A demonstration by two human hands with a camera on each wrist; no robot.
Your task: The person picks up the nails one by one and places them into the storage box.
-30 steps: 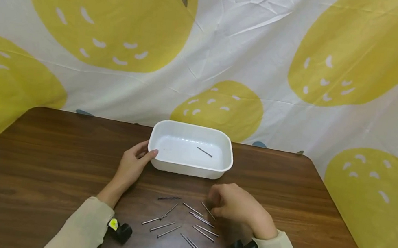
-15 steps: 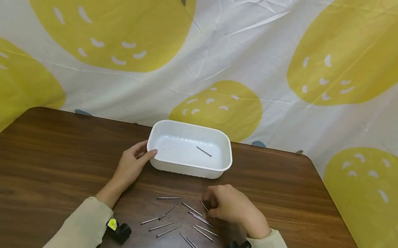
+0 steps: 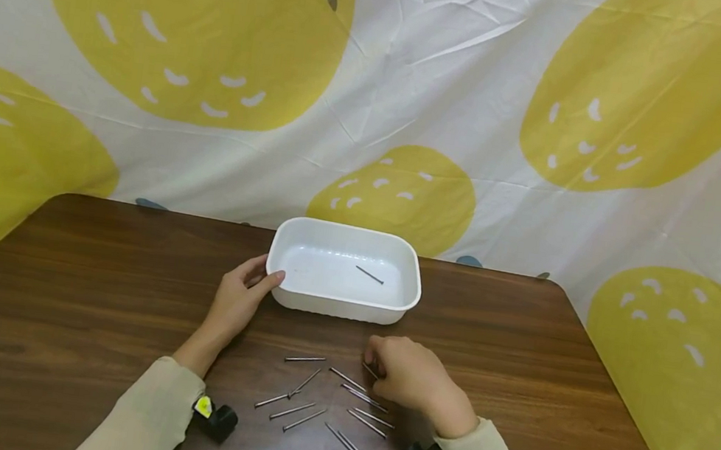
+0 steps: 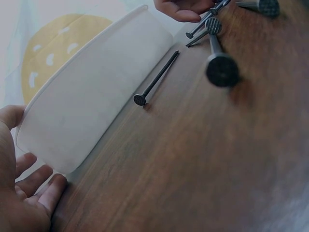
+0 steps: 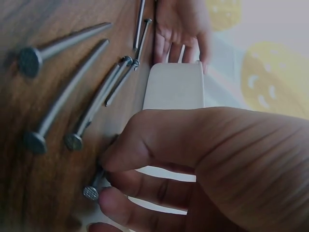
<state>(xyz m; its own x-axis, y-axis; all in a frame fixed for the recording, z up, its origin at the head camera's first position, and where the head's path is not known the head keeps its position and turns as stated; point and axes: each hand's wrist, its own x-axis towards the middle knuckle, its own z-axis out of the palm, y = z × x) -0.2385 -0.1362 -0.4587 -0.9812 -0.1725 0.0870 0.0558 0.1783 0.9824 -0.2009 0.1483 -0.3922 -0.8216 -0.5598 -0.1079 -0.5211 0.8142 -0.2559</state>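
Pickup step, I think: your right hand point(image 3: 419, 382) pinches a nail point(image 5: 91, 193), right-wrist view's lower left; left hand point(image 3: 238, 302) grips white tub point(image 3: 341, 307). Next needs a clean lift.

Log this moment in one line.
left hand: holds white rectangular plastic tub; right hand: pinches grey round-headed metal nail; in tub: one nail; brown wood-grain table: loose nails

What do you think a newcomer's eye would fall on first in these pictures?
Probably the big yellow shapes on the white cloth behind the table. Next would likely come the white tub near the table's far edge, with a single nail inside and the left hand gripping its left end. Nearer the camera, loose nails lie scattered, and the right hand pinches another nail.
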